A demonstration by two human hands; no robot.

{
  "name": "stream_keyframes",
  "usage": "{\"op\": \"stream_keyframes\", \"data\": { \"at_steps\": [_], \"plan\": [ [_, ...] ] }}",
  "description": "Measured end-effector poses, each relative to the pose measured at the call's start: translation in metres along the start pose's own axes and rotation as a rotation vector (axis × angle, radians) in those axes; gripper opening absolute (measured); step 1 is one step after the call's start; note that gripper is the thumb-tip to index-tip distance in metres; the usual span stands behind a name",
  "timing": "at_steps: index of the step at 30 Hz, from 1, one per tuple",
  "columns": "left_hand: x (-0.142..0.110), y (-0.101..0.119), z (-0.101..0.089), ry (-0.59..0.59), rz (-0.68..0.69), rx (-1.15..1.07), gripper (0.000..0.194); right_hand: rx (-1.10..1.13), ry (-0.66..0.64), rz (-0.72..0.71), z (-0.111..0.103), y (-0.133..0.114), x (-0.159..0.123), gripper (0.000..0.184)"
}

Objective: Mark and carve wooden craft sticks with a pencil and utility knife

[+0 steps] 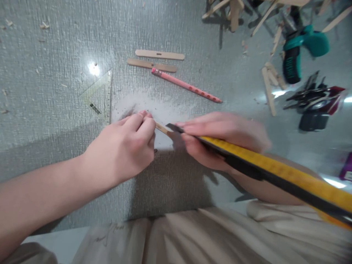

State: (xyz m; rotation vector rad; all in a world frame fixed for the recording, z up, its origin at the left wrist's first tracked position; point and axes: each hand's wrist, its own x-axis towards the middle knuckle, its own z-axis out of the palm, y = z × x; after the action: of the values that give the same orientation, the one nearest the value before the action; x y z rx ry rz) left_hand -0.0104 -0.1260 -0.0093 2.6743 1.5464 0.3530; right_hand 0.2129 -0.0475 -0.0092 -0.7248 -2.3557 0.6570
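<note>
My left hand [129,145] is closed in a pinch on a thin wooden stick [162,128], holding it down on the grey textured table [55,55]. My right hand [220,137], blurred by motion, is wrapped round a long yellow and black tool [275,170] that looks like a file or a knife. Its dark tip meets the free end of the stick. Pale dust lies on the table just beyond the hands.
A pink pencil [187,85] and two flat wooden sticks [159,55] lie beyond the hands. A clear set square [100,97] sits to the left. At the right are a teal glue gun [299,47], dark pliers [316,99] and several loose sticks [268,88].
</note>
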Motion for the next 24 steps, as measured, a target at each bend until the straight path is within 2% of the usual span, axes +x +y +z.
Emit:
{"op": "stream_keyframes", "data": {
  "at_steps": [2,6,15,19,24],
  "plan": [
    [-0.001,0.000,0.000,-0.022,-0.025,-0.024,0.024,-0.023,0.034,-0.068,-0.001,-0.001,0.004,0.021],
    [-0.001,0.000,0.001,-0.084,-0.091,-0.102,0.026,-0.060,-0.003,0.015,0.004,0.000,0.007,0.008],
    [0.000,0.000,0.002,-0.039,-0.133,-0.263,0.026,-0.053,-0.040,0.048,0.011,-0.001,0.007,0.009],
    [-0.001,-0.001,0.003,-0.038,-0.093,-0.211,0.029,-0.082,-0.060,0.060,0.011,-0.001,0.007,0.010],
    [0.001,0.000,0.002,-0.024,0.044,0.028,0.028,-0.085,-0.098,0.026,0.007,-0.001,0.010,0.009]
  ]
}}
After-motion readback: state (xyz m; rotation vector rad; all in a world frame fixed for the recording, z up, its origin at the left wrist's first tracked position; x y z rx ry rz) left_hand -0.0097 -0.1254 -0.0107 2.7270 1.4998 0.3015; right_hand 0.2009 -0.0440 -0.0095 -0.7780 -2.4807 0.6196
